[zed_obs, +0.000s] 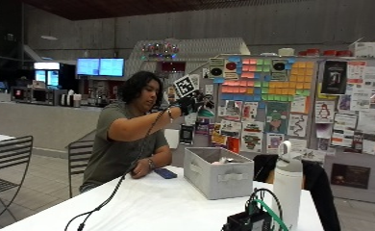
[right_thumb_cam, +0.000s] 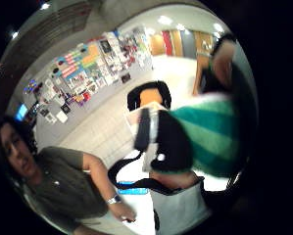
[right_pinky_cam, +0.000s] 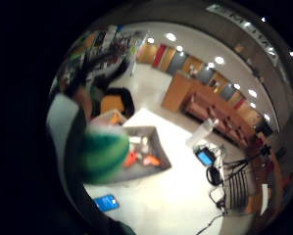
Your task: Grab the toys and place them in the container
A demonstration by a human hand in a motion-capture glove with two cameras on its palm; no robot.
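Hand [zed_obs: 192, 103] raised high above grey container [zed_obs: 219, 179]; fingers curled round green striped toy [right_thumb_cam: 209, 134]

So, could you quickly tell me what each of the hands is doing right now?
Right hand: raised above the grey container, holding a green striped toy.
Left hand: rests on the table, holding nothing.

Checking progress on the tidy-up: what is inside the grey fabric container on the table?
The little finger side palm view shows orange and white toys inside the grey fabric container. The green striped plush toy in the gloved right hand covers part of its inside.
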